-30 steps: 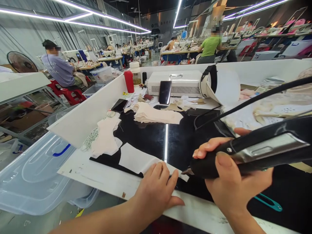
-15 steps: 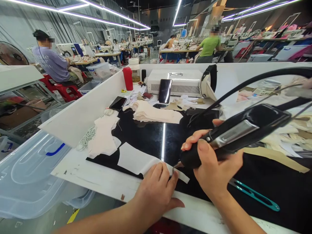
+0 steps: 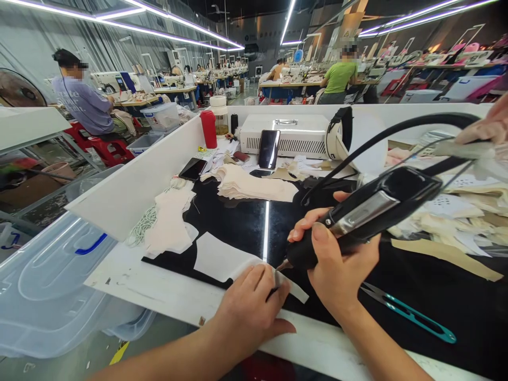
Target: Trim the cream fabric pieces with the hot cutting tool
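A white cut fabric piece (image 3: 226,256) lies on the black work surface (image 3: 234,217). My left hand (image 3: 254,301) presses its curled fingers onto the right part of this piece, the thumb sticking out over the table edge. In my right hand (image 3: 341,264) is a black corded handheld tool (image 3: 369,206) with a pointed metal tip, its fingers wrapped round the barrel. The tip meets the fabric beside my left fingertips; whether it pierces the cloth I cannot tell. To the right of my right wrist lies a pair of teal thread snips (image 3: 420,317).
Stacked pale fabric pieces (image 3: 254,182) and another pale pile (image 3: 169,219) lie beyond and left. Behind stand a phone (image 3: 269,149), a white machine box (image 3: 283,132) and a red cup (image 3: 208,128). Another person's hand (image 3: 486,127) touches clear plastic at right. Scraps (image 3: 456,211) lie there.
The black tool and my right hand have shifted slightly left, and its rear end has swung left. Another person's hand now shows more at the right edge. My left hand stays on the fabric.
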`<state>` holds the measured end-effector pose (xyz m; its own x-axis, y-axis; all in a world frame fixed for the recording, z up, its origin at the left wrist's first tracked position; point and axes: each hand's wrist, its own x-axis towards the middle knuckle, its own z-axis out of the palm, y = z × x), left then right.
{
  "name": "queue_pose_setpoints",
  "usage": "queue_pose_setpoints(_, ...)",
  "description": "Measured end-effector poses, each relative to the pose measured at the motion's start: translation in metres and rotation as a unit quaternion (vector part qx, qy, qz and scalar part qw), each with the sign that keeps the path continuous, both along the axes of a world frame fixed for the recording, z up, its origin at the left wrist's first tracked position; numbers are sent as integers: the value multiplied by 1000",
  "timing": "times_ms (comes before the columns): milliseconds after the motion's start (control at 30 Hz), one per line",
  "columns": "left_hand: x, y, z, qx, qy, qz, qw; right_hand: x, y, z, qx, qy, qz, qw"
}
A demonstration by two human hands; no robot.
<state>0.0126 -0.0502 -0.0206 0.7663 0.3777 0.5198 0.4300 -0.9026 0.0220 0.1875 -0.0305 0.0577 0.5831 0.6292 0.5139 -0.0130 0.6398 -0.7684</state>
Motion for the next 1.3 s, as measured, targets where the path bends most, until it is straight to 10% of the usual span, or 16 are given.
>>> queue_pose_setpoints(300, -14, 3, 22, -69, -1, 21, 997, -4, -6, 1, 18, -4, -12, 1000)
queue_pose_setpoints(1300, -24, 5, 12, -45, 24, -2, 999, -8, 14, -4, 32, 4, 11, 999)
